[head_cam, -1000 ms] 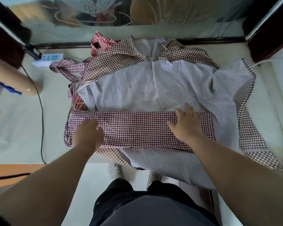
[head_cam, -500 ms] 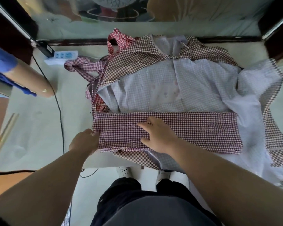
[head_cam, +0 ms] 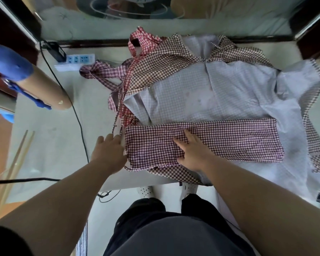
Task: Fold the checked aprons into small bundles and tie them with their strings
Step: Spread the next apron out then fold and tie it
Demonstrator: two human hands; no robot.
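Head view, apron: checked apron (head_cam: 201, 93) spread across the table (head_cam: 50, 137), pale underside up, brown-check edging round the sides; right part hangs off the near edge.
Head view, fold: near hem turned up into a folded band (head_cam: 229, 139), dark check outward, lying flat across the apron's width.
Head view, strings: strings (head_cam: 103, 71) bunched in a loose tangle at the apron's left, just beside the power strip (head_cam: 79, 59).
Left hand: left hand (head_cam: 107, 154) at the band's left end, fingers fairly straight, touching the edge; no clear pinch visible.
Right hand: right hand (head_cam: 192, 154) flat on the band, left of its middle, palm down, pressing; nothing gripped.
Handling: prob. light, thin, limp cloth; creases easily, no stiffness, so each fold needs pinning down or springs open. Low breakage risk.
Where to hold: both ends of the band for the next turn; strings best freed before tying.
Surface: pale, smooth table top; cloth likely slides w/o much drag.
Room: black cable (head_cam: 76, 111) trailing across the table's left; cardboard tube (head_cam: 44, 89) w/ blue end at far left; wooden sticks (head_cam: 17, 154) near the left edge; glossy panel (head_cam: 211, 24) behind.
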